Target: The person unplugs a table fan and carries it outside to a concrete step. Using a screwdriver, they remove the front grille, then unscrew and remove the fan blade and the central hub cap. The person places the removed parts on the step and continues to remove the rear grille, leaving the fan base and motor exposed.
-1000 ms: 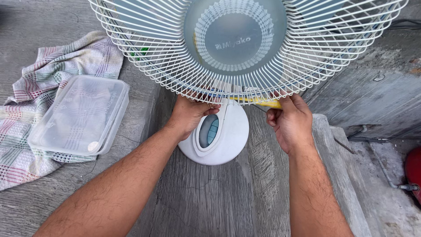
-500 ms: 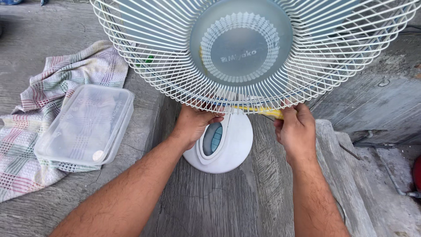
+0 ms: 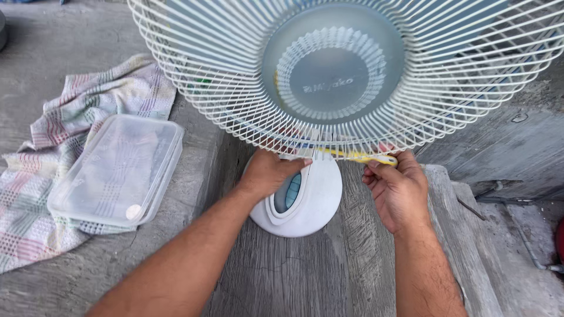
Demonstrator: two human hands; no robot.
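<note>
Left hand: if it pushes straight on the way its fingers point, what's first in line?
Probably the lower rim of the white fan guard: the left hand rests on the fan base, fingers aimed up-right toward it. Depth is unclear.

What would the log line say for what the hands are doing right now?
left hand: on fan base | right hand: holds yellow tool at fan grille rim
</note>
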